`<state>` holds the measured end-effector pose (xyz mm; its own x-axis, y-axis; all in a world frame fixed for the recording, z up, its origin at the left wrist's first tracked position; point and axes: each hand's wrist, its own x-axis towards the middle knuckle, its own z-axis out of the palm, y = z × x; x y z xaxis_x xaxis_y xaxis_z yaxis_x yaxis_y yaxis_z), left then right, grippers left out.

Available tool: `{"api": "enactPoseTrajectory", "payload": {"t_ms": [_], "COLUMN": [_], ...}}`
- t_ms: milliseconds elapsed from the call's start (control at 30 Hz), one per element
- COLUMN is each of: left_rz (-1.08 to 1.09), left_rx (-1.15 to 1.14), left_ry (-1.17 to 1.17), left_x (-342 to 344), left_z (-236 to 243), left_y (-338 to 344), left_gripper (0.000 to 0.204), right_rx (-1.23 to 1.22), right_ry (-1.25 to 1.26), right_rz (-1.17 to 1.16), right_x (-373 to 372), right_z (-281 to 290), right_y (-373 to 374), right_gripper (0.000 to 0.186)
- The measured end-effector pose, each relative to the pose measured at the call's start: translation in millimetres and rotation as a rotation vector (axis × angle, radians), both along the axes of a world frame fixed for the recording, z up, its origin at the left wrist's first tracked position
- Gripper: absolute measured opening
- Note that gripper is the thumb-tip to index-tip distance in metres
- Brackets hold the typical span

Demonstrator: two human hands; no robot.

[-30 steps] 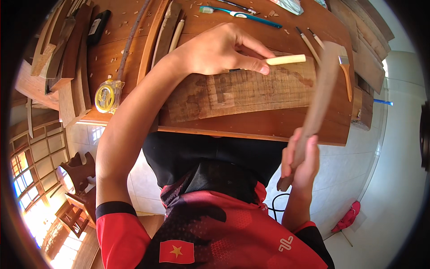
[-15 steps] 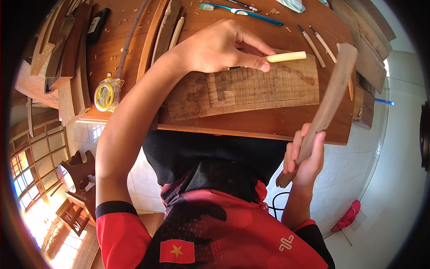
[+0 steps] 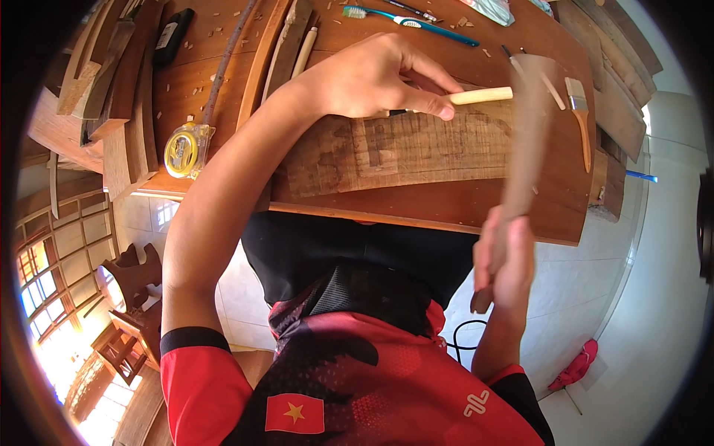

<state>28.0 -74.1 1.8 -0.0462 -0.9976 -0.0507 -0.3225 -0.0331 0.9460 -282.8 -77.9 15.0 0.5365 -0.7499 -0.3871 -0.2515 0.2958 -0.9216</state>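
Note:
My left hand [image 3: 394, 82] is closed around a carving chisel [image 3: 483, 95] above the table. Its pale wooden handle points right, a bit of dark metal shows under the fingers, and the tip is hidden. Below lies a flat brown wooden board [image 3: 394, 160] with a carved pattern. My right hand [image 3: 507, 256] grips the lower end of a long wooden bar [image 3: 529, 141], raised upright at the table's right side. The bar's upper part is blurred and stands apart from the chisel in depth or just past the handle's end; I cannot tell whether they touch.
On the wooden table [image 3: 446, 207] lie a yellow tape measure [image 3: 186, 151], a toothbrush [image 3: 424, 27], a flat brush [image 3: 580, 123] and a pale-handled tool [image 3: 552, 91] partly behind the bar. Wood pieces are stacked at left [image 3: 119, 97] and right [image 3: 613, 82]. Wood chips are scattered about.
The wooden bar has swung left and more upright, toward the chisel handle's end, uncovering the flat brush. My left hand keeps its hold on the chisel. The view has shifted slightly.

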Motion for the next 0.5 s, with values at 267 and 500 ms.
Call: {"api": "enactPoseTrajectory", "payload": {"t_ms": [267,500], "left_rz": [0.039,0.033], "left_rx": [-0.019,-0.003], "left_ry": [-0.052,-0.037], "left_x": [1,2], "left_z": [-3,-1], "left_y": [4,3], "left_gripper": [0.035,0.039], "right_rx": [-0.008,-0.003], "right_ry": [0.01,-0.055], "right_rz": [0.082,0.026], "right_x": [-1,-1], "right_z": [1,-2], "right_y": [-1,-2], "right_gripper": [0.047,0.046]}}
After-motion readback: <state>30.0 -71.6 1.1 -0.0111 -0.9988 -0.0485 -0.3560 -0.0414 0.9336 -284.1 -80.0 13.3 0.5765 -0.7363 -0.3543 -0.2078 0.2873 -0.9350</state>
